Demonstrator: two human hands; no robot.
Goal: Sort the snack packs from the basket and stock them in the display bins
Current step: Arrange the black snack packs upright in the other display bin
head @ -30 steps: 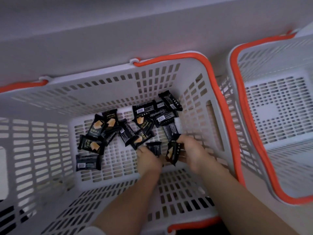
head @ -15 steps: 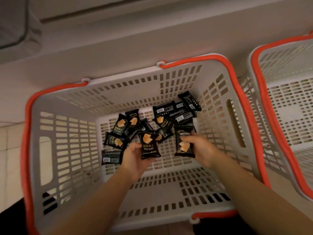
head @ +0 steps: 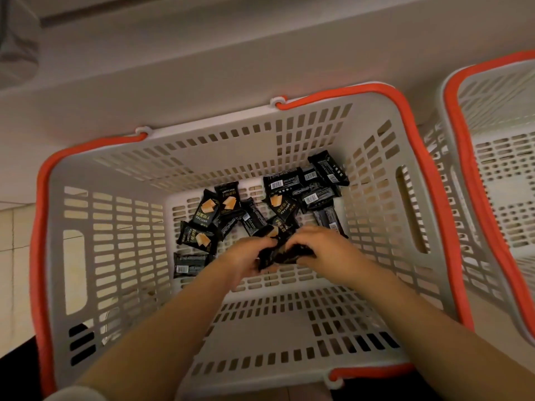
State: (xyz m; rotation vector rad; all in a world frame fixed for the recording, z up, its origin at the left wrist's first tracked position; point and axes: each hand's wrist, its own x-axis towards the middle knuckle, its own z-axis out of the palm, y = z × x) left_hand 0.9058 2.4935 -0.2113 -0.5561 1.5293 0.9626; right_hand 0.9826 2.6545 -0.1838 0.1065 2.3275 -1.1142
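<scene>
Both arms reach down into the orange-rimmed basket (head: pixel 419 198), the left hand (head: pixel 246 257) and right hand (head: pixel 321 246) now drawn together, fingers curled around dark snack packs (head: pixel 282 253). More loose packs (head: pixel 223 211) crowd the basket's far edge; a second basket (head: pixel 492 146) stands beside its right edge.

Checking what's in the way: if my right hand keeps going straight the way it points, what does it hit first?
Probably the left hand: the right hand points left across the dark packs both hands grip, which already touch it. Depth is unclear.
</scene>
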